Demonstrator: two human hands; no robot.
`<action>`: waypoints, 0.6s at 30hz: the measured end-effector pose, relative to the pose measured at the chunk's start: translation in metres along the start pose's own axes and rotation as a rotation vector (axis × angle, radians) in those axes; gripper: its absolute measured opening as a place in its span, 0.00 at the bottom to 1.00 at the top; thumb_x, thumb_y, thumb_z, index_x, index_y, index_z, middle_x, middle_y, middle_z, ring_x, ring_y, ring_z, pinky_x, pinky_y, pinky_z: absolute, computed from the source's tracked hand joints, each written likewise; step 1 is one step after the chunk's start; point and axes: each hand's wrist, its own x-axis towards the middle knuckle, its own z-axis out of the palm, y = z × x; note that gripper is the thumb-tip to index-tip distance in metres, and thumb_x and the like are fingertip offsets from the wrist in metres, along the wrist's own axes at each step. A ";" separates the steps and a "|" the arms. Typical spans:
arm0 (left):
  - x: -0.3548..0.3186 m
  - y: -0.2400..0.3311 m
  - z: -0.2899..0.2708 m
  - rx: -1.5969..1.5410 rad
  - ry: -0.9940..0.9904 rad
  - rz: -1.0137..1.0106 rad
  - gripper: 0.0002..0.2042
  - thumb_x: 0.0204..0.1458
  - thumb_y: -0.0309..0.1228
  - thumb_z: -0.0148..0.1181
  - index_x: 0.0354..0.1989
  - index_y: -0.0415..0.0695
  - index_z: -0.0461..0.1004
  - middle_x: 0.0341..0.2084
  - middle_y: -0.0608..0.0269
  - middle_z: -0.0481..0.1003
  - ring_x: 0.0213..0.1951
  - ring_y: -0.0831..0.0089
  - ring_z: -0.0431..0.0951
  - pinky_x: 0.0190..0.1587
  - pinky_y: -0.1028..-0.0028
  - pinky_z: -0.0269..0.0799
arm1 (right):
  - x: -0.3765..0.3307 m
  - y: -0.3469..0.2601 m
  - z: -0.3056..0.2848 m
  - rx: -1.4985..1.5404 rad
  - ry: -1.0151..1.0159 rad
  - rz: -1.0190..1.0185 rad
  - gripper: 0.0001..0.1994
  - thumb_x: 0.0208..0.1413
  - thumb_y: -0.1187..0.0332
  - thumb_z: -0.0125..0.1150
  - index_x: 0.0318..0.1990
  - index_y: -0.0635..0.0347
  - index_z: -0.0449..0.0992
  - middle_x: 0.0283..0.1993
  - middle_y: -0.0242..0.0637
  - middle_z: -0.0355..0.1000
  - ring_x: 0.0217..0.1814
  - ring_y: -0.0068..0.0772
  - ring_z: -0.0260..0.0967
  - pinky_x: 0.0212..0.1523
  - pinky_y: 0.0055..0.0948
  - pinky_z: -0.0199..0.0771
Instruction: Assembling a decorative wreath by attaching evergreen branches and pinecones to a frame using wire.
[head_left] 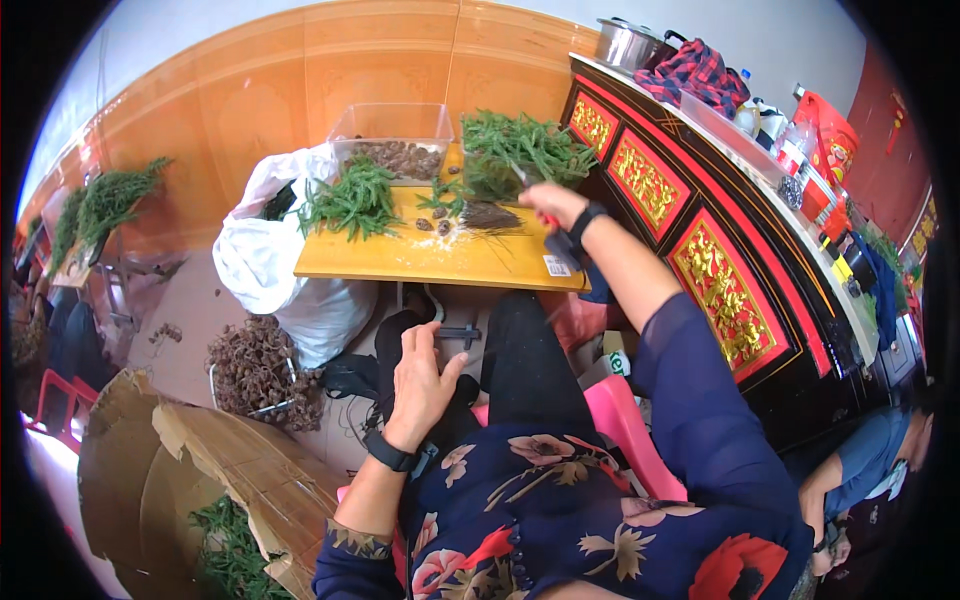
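Note:
My right hand (556, 205) is closed at the right end of the yellow table (400, 262), holding a red-handled tool with a narrow metallic tip (519, 174). I cannot make out its exact kind. That tip reaches toward a clear bin of green artificial sprigs (520, 148). Below my hand, a dark object (563, 250) hangs by the table's edge. My left hand (424, 385) is held over my lap, fingers stretched out and holding nothing. On the table lie a bundle of thin brown stems (490, 217), a few small pine cones (441, 222) and a heap of green sprigs (352, 199).
A clear bin of pine cones (400, 160) stands at the back. Left are a white sack (262, 250), a wire basket of brown clusters (258, 370) and a torn cardboard box (215, 445). A carved black-and-red cabinet (715, 275) borders the right. Another person (870, 465) sits far right.

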 end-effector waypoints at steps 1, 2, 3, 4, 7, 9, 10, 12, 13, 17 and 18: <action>-0.001 -0.002 0.001 0.031 -0.020 0.032 0.25 0.47 0.34 0.63 0.52 0.38 0.64 0.42 0.51 0.68 0.37 0.59 0.75 0.35 0.66 0.73 | -0.005 0.017 0.010 -0.029 -0.026 0.041 0.14 0.50 0.57 0.58 0.28 0.58 0.66 0.19 0.33 0.61 0.15 0.25 0.58 0.10 0.28 0.57; -0.001 -0.001 0.002 0.063 -0.044 0.071 0.25 0.47 0.34 0.64 0.51 0.38 0.65 0.42 0.50 0.68 0.37 0.57 0.75 0.36 0.65 0.73 | -0.007 0.037 0.013 -0.051 -0.046 0.083 0.14 0.49 0.57 0.59 0.26 0.57 0.66 0.18 0.32 0.60 0.15 0.25 0.58 0.11 0.30 0.58; -0.001 0.000 0.004 0.057 -0.056 0.078 0.25 0.47 0.34 0.64 0.51 0.38 0.65 0.42 0.50 0.68 0.37 0.57 0.75 0.36 0.65 0.73 | -0.005 0.063 0.013 -0.139 -0.005 0.093 0.15 0.47 0.55 0.60 0.27 0.59 0.68 0.17 0.34 0.62 0.16 0.29 0.61 0.13 0.34 0.62; -0.002 0.000 0.005 0.145 -0.168 0.100 0.25 0.46 0.35 0.64 0.51 0.38 0.65 0.42 0.49 0.68 0.37 0.55 0.76 0.37 0.64 0.73 | 0.000 0.086 0.011 -0.225 0.035 0.106 0.17 0.45 0.54 0.61 0.28 0.60 0.70 0.17 0.36 0.63 0.17 0.33 0.63 0.16 0.38 0.66; -0.011 -0.010 0.003 0.340 -0.407 0.123 0.26 0.45 0.38 0.65 0.50 0.38 0.65 0.43 0.48 0.69 0.37 0.52 0.76 0.38 0.62 0.73 | -0.003 0.106 0.016 -0.413 0.026 0.125 0.19 0.43 0.56 0.60 0.38 0.62 0.72 0.26 0.43 0.70 0.30 0.42 0.70 0.28 0.34 0.69; -0.022 -0.026 0.009 0.486 -0.689 0.096 0.27 0.44 0.41 0.66 0.49 0.39 0.67 0.43 0.48 0.69 0.37 0.50 0.76 0.40 0.60 0.73 | -0.006 0.121 0.019 -0.496 0.020 0.142 0.22 0.42 0.57 0.60 0.43 0.63 0.73 0.30 0.46 0.73 0.37 0.46 0.74 0.34 0.32 0.71; -0.021 -0.027 0.011 0.562 -0.830 0.089 0.27 0.43 0.42 0.66 0.49 0.39 0.67 0.43 0.48 0.69 0.38 0.50 0.76 0.41 0.59 0.73 | -0.004 0.126 0.020 -0.547 0.124 0.140 0.25 0.42 0.55 0.61 0.46 0.62 0.72 0.35 0.48 0.72 0.41 0.47 0.73 0.38 0.35 0.71; -0.019 -0.024 0.018 0.515 -0.824 0.087 0.27 0.43 0.43 0.66 0.49 0.40 0.68 0.43 0.48 0.69 0.39 0.50 0.75 0.42 0.59 0.72 | 0.000 0.137 0.024 -0.651 0.333 0.140 0.32 0.40 0.49 0.63 0.52 0.59 0.70 0.47 0.51 0.71 0.48 0.50 0.71 0.46 0.41 0.71; -0.017 -0.021 0.021 0.460 -0.801 0.074 0.28 0.42 0.44 0.67 0.49 0.40 0.68 0.44 0.49 0.69 0.41 0.51 0.75 0.44 0.59 0.72 | 0.001 0.138 0.026 -0.638 0.334 0.155 0.32 0.40 0.49 0.63 0.52 0.59 0.70 0.47 0.51 0.71 0.48 0.50 0.71 0.46 0.41 0.71; -0.025 -0.027 0.022 0.482 -0.720 0.122 0.29 0.39 0.46 0.68 0.47 0.40 0.70 0.45 0.51 0.69 0.46 0.53 0.72 0.45 0.59 0.72 | -0.001 0.116 0.030 -0.624 0.350 0.241 0.37 0.40 0.45 0.64 0.56 0.57 0.66 0.59 0.51 0.63 0.60 0.50 0.63 0.53 0.43 0.66; -0.025 -0.031 0.022 0.517 -0.687 0.147 0.30 0.38 0.47 0.68 0.46 0.40 0.70 0.45 0.52 0.69 0.48 0.53 0.71 0.45 0.59 0.72 | -0.003 0.112 0.032 -0.610 0.328 0.246 0.37 0.41 0.44 0.63 0.57 0.57 0.65 0.60 0.50 0.61 0.62 0.51 0.58 0.56 0.43 0.62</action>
